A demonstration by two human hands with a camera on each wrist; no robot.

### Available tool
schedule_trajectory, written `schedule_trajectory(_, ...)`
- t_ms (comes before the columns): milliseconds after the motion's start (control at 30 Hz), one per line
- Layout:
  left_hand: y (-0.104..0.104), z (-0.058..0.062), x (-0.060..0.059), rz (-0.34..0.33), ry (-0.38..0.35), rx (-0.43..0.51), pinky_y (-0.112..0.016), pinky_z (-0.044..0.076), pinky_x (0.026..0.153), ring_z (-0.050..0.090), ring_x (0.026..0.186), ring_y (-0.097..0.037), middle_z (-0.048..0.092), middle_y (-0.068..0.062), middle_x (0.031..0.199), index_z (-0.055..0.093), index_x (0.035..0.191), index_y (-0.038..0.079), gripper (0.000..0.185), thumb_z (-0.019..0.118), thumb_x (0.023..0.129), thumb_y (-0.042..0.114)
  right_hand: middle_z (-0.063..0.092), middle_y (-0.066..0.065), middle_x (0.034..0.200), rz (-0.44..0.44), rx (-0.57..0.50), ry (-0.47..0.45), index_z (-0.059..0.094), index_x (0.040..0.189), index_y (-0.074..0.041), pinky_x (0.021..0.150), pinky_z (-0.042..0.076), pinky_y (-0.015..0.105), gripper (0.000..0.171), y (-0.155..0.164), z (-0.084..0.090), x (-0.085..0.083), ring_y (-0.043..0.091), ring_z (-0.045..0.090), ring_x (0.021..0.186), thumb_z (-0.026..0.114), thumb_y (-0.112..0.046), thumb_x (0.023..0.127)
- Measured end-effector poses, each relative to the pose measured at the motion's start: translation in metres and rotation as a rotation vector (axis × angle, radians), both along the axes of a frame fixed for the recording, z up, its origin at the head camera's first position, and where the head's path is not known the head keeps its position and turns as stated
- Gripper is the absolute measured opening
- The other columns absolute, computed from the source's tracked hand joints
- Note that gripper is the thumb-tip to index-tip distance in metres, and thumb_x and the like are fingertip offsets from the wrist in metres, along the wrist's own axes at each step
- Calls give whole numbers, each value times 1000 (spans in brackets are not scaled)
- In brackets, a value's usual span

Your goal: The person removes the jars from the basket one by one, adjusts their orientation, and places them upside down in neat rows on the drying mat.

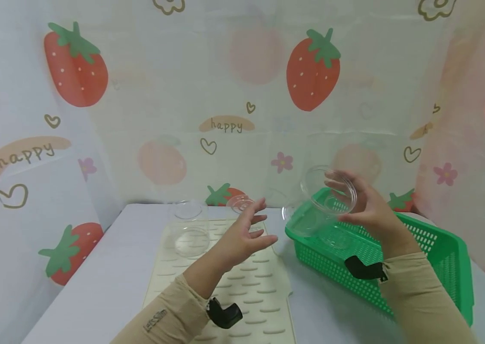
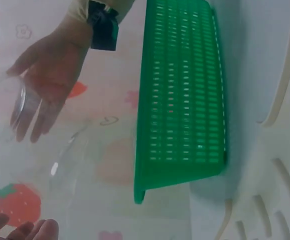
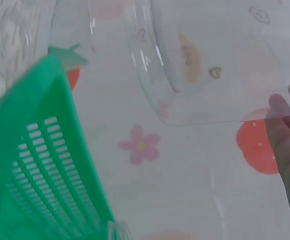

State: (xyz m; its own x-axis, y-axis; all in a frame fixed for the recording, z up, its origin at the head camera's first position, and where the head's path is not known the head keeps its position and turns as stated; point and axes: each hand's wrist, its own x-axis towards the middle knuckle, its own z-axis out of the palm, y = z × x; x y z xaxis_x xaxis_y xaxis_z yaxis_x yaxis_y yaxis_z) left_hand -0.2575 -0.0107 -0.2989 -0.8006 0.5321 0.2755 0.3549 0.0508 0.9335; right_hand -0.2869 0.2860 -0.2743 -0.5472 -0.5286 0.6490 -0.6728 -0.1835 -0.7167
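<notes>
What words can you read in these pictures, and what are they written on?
"happy" – on the strawberry backdrop cloth, middle.
"happy" – on the same cloth, at the left.
"LetsSlim", small and hard to be sure of – on the left sleeve.
Nothing is written on the green basket or the clear cup that the right hand holds.

We find open room over the ribbed mat (image 1: 242, 282) in front; at its back two clear cups (image 1: 188, 228) stand in the way, and the green basket (image 1: 397, 258) blocks the right.
</notes>
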Motion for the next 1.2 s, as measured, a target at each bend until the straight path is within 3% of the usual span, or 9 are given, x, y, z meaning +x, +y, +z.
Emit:
schedule_trajectory(167,-7,-18,-12,31,12,44,-41,33,104,29,132,-22,22,-3,147,17,145,14,78,65,83,8,25,25,142,50,-71,0,17,137,12,108,26,32,81,-15,-10,-3,33,28,132,70,4,76)
schedule_trajectory(367,-15,-32,-19,39,29,57,-41,32,104,29,132,-19,23,0,146,20,144,21,77,65,83,12,28,22,142,107,-158,-2,20,139,8,108,26,34,79,-34,-22,-6,34,29,131,70,2,77)
schedule_trajectory(900,-32,-39,-21,70,18,78,-41,33,103,27,133,-24,21,0,148,20,144,24,79,67,82,10,30,21,142,251,-315,-39,19,139,8,109,24,41,79,-68,-42,-10,37,28,131,69,-7,80)
schedule_trajectory(1067,-36,-41,-21,41,20,121,-41,32,104,26,133,-22,18,2,148,17,144,28,82,67,82,8,30,21,142,290,-356,-34,18,140,8,109,24,41,78,-75,-44,-9,37,29,131,68,-7,82)
schedule_trajectory(1200,-39,-41,-21,-6,29,168,-41,31,105,23,134,-24,15,1,148,13,146,22,86,66,81,6,31,21,142,285,-365,-32,18,140,8,108,27,40,78,-80,-44,-8,37,29,131,68,-9,82)
